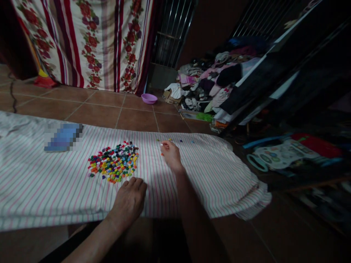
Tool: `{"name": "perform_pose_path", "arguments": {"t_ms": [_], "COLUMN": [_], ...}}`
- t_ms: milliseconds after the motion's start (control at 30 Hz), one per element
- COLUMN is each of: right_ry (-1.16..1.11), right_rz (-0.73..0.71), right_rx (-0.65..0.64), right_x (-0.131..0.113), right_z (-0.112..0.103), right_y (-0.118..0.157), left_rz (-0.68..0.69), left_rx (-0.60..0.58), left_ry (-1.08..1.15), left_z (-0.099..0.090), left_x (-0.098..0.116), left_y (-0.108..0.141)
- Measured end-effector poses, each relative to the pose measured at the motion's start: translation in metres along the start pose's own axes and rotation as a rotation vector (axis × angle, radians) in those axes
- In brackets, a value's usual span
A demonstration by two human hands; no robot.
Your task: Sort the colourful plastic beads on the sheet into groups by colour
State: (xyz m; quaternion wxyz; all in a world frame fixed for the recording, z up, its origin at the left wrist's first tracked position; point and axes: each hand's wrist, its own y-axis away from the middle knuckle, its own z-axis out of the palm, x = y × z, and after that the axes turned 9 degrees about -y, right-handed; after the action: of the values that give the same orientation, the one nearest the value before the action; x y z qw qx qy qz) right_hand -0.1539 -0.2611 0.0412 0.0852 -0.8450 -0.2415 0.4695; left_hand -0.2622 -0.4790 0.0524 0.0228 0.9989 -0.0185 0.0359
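A heap of small colourful pieces (113,160), in red, green, yellow, orange, blue and black, lies on a striped cloth (219,175). To the right of the heap, my right hand (171,156) has its thumb and fingers pinched on what looks like a small white piece (163,145). Just under these fingers an orange piece (162,154) shows on the cloth. Beyond the hand, a few single pieces lie spaced apart, among them a yellow one (170,139), a dark blue one (181,141) and a light blue one (192,141). My left hand (131,197) rests near the heap's front edge, fingers curled under and their tips hidden.
A blurred-out blue rectangle (64,137) lies on the cloth at left. Beyond are a tiled floor (101,113), a purple basin (149,98), a floral curtain (104,44) and a pile of clothes (208,78). A dark slanted frame (257,76) stands at right.
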Motion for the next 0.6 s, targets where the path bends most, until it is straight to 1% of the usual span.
{"name": "perform_pose_path", "arguments": {"t_ms": [67, 133, 200, 267, 367, 467, 600], "right_ry": [0.094, 0.194, 0.280, 0.338, 0.368, 0.371, 0.385], "right_rz": [0.025, 0.066, 0.133, 0.204, 0.253, 0.242, 0.247], "right_rx": [0.114, 0.185, 0.217, 0.222, 0.205, 0.180, 0.173], "right_x": [0.018, 0.035, 0.051, 0.064, 0.078, 0.089, 0.100], "right_z": [-0.027, -0.052, -0.073, -0.087, -0.098, -0.103, -0.110], "right_y": [0.000, 0.002, 0.006, 0.011, 0.016, 0.019, 0.014], "left_rz": [-0.002, -0.013, -0.033, -0.053, -0.070, -0.086, -0.101], "left_rx": [0.011, 0.022, 0.029, 0.035, 0.049, 0.095, 0.173], "left_ry": [-0.011, -0.024, -0.038, -0.055, -0.082, -0.113, -0.144], "left_z": [0.002, 0.005, 0.006, 0.007, 0.006, 0.006, 0.009], "left_x": [0.002, 0.004, 0.007, 0.010, 0.014, 0.017, 0.019], "left_y": [-0.002, -0.003, -0.005, -0.007, -0.010, -0.014, -0.018]}}
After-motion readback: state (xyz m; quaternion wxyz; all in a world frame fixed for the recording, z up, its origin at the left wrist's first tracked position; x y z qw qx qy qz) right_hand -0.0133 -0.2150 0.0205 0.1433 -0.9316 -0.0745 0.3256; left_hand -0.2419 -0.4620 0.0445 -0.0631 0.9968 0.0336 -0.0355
